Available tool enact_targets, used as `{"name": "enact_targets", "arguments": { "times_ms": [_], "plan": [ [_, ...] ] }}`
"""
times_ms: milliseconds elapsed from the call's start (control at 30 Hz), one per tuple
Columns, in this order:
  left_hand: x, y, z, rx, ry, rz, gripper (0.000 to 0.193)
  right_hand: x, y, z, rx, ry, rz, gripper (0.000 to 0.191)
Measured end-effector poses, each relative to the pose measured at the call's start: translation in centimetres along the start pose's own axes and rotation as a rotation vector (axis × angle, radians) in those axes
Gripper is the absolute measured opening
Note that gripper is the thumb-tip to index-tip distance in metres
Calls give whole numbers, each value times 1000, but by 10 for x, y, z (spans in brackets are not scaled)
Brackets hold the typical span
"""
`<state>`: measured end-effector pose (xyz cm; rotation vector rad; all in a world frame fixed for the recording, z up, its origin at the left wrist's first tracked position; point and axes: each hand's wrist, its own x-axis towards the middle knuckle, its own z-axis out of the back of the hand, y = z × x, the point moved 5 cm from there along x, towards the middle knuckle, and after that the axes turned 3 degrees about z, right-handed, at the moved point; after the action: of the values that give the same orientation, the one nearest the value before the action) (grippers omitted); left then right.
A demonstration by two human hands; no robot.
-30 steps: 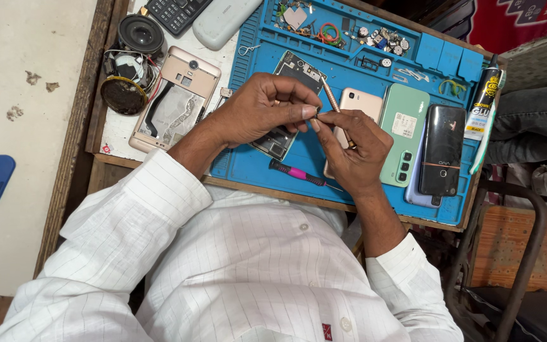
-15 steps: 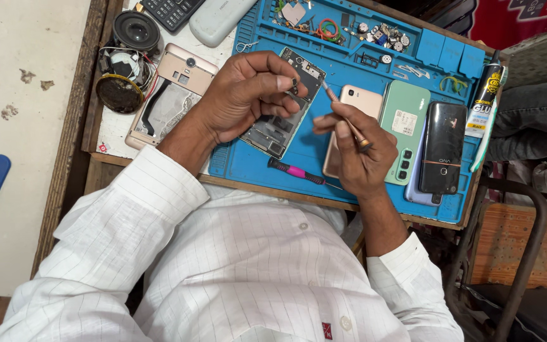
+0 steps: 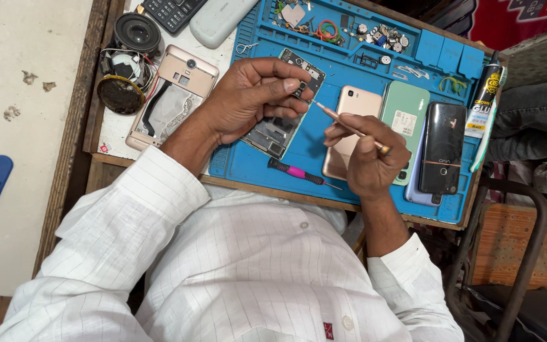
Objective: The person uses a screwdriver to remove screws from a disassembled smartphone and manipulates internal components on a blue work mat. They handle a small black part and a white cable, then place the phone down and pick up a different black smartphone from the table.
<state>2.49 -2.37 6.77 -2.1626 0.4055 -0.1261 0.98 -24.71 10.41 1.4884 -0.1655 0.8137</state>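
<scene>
- looking down from the head view, the left hand (image 3: pixel 248 95) grips the top end of an opened phone frame (image 3: pixel 283 107), thumb and fingers closed on it; the frame lies tilted on the blue repair mat (image 3: pixel 257 166).
- the right hand (image 3: pixel 368 155) is closed around a thin copper-coloured tool (image 3: pixel 348 126), whose tip points toward the frame, just beside the left fingers.
- a gold phone (image 3: pixel 349 104) lies partly under the right hand, a mint-green phone (image 3: pixel 406 114) and a black phone (image 3: pixel 443 145) beside it.
- a pink-handled screwdriver (image 3: pixel 299 171) lies near the mat's front edge.

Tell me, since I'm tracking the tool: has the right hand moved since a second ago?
Yes. The right hand drew back from the left hand, rightward over the gold phone.
</scene>
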Motion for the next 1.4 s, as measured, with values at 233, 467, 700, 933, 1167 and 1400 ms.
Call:
{"name": "enact_targets", "arguments": {
  "times_ms": [233,467,700,933,1167,1400],
  "plan": [
    [-1,0,-1,3,-4,7,27,5,5,-11,-182,65,-3,34],
    [-3,0,-2,-1,-1,21,26,8,7,-16,-197,92,-5,30],
    [-2,0,-1,6,-5,20,25,7,3,-15,-166,87,-6,29],
    [-1,1,-1,49,11,10,26,8,5,-13,-205,77,15,28],
    [-1,2,-1,45,7,19,26,8,7,-12,-228,66,8,28],
    [-1,1,-2,44,12,14,26,8,7,-11,-219,65,5,28]
  ]
}}
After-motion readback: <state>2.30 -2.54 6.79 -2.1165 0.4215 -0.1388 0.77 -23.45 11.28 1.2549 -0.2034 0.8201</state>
